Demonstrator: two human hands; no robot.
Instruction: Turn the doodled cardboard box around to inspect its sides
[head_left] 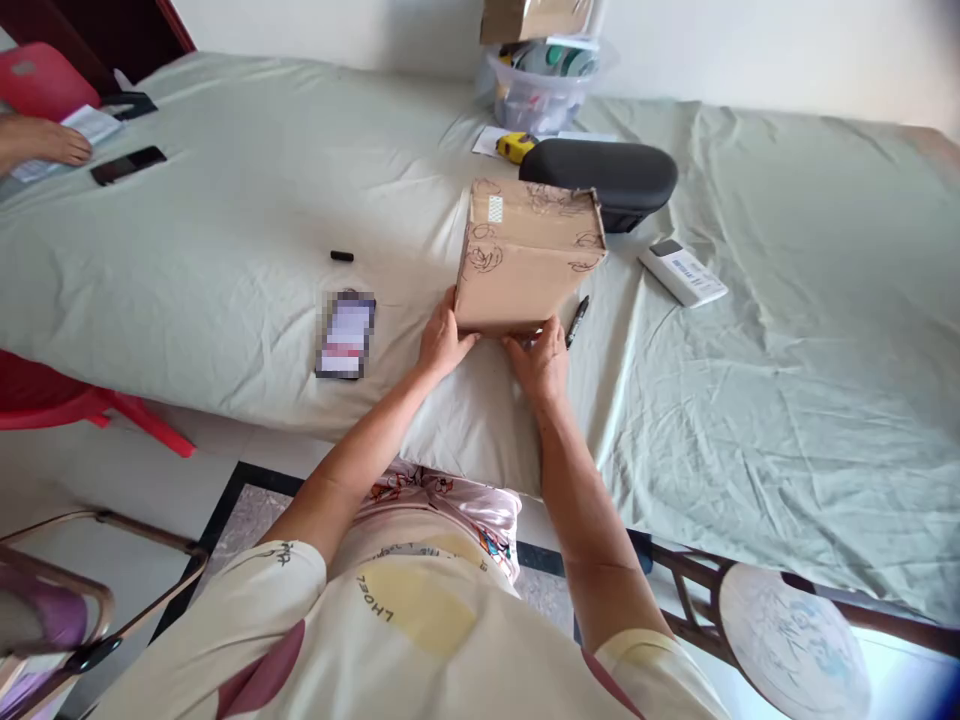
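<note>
A brown cardboard box (525, 270) with dark scribbled drawings and a small white label stands on the cloth-covered table in front of me. My left hand (444, 345) grips its lower left corner, thumb along the bottom edge. At the lower right, my right hand (544, 362) holds the same near edge with fingers bent; some fingertips are hidden by the box. Just beyond the right hand lies a black pen (577, 322). Left of the box are a black pen cap (342, 256) and a phone (345, 336) with a lit, blurred screen.
Behind the box sit a black case (600, 175), a yellow tape measure (516, 147) and a full plastic tub (540, 95). A white box-shaped device (684, 272) lies to the right. At far left, another person's hand (45, 140) rests near a dark phone (128, 165).
</note>
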